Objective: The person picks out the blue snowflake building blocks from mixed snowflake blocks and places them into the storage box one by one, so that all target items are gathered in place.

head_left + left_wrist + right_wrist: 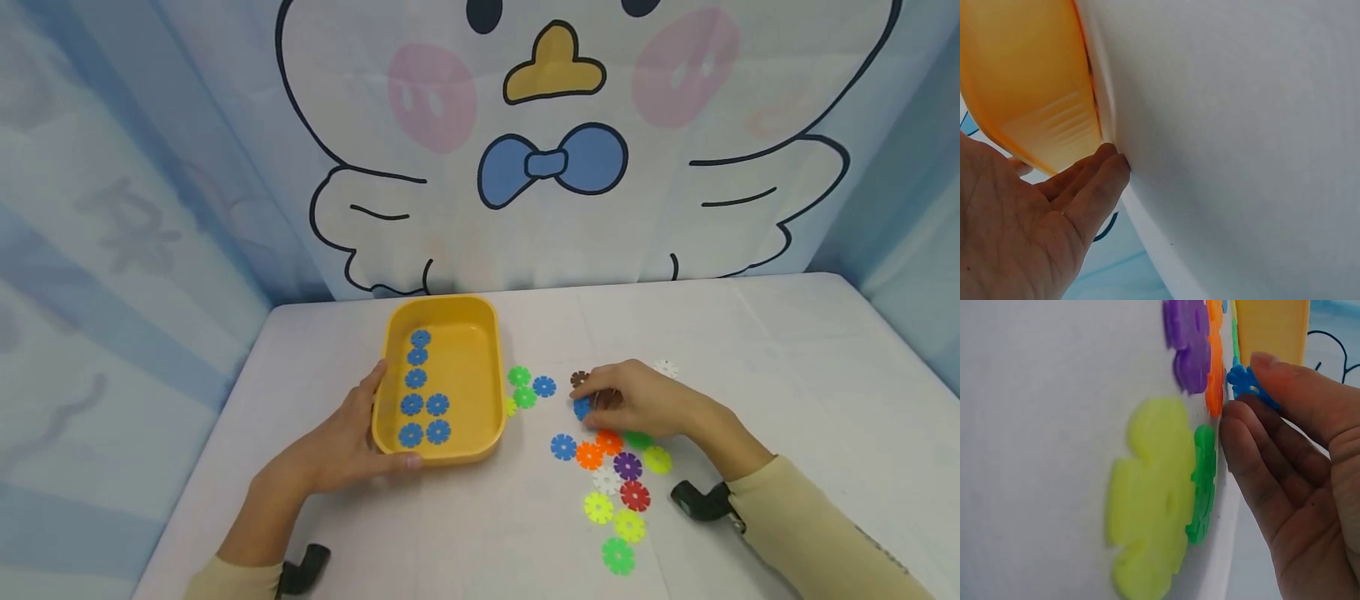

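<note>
A yellow plastic tray (472, 367) stands on the table, with several blue notched flower-shaped discs (412, 404) lying along its left side. My left hand (337, 437) holds the tray's near left corner, thumb along the front and fingers against the left side. In the left wrist view the fingertips (1119, 164) are low by the tray's wall. To the right of the tray, my right hand (645, 400) pinches a blue flower disc (1247, 382) between thumb and fingers, close over the table. A brown disc (579, 379) lies just beyond those fingertips, partly covered.
Loose discs lie around the right hand: orange (589, 455), purple (627, 466), red (635, 496), yellow (629, 526), green (618, 556) and white (666, 367). Two more blue discs, one of them (544, 386) near green ones, lie nearer the tray. A printed curtain (555, 233) hangs behind the table.
</note>
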A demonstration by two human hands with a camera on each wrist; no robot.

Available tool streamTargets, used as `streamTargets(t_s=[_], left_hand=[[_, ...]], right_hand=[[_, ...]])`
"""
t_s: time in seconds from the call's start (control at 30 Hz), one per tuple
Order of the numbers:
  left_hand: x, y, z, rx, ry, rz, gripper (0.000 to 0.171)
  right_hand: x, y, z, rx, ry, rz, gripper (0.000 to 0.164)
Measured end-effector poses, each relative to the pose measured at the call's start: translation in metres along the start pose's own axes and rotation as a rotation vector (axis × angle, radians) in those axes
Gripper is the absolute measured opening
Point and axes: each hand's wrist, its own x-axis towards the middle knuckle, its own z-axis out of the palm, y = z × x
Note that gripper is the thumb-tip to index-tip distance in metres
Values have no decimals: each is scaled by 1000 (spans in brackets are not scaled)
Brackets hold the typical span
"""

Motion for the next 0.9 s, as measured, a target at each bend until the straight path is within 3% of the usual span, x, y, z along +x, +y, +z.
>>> streamTargets(t_s=[0.7,0.9], left_hand=[[4,4,-1,13,-19,-20,139],[0,6,-1,-5,-16,-34,141]], right_hand=[[-3,3,-2,6,63,21,34],[1,1,-2,77,117,-50,32]])
